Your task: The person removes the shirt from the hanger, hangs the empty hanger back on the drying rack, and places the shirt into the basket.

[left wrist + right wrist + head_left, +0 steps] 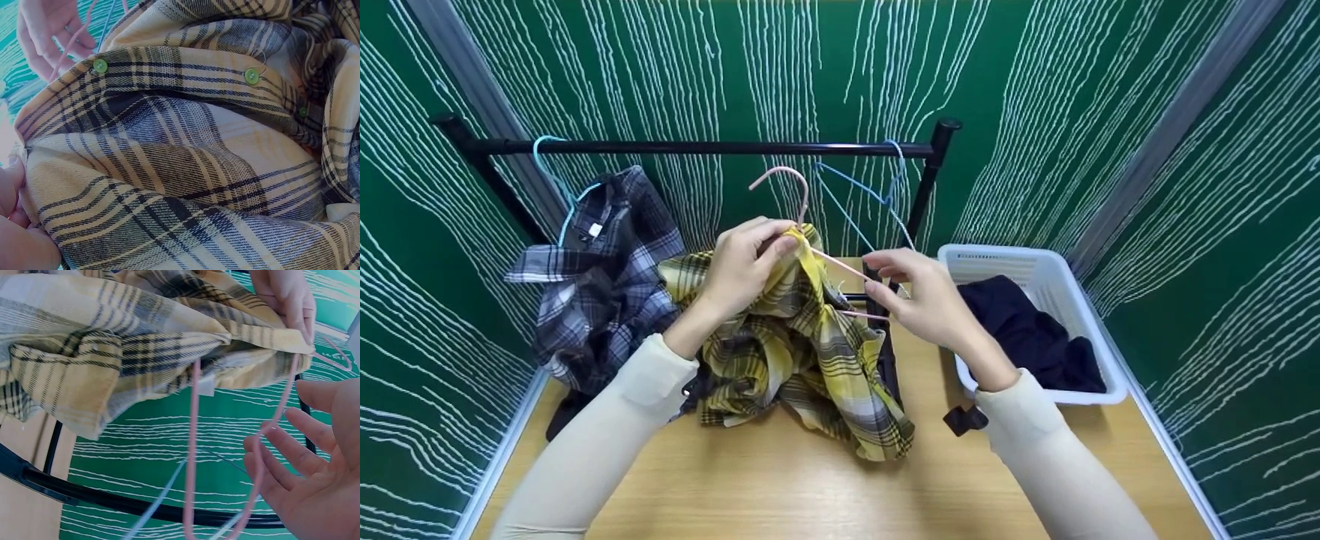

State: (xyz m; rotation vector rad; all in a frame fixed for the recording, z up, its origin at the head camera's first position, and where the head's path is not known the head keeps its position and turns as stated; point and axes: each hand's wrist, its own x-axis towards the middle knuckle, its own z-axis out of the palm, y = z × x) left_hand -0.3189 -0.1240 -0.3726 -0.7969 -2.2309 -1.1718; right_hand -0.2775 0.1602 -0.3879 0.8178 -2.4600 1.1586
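A yellow plaid shirt (840, 352) hangs bunched from my left hand (750, 259), which pinches its collar around the neck of a pink hanger (804, 196). The hanger's hook rises above that grip. One arm of the hanger sticks out of the shirt towards my right hand (919, 292). In the right wrist view the right hand (315, 455) has its fingers spread beside the bare pink hanger end (193, 455), palm facing it. Green buttons (252, 76) run along the shirt's front edge in the left wrist view.
A black rail (697, 148) spans the back. On its left a dark plaid shirt (607, 277) hangs on a light blue hanger (540, 161); on its right hangs a bare blue hanger (896, 176). A white basket (1114, 375) with dark cloth (1027, 330) stands right on the wooden table (810, 495).
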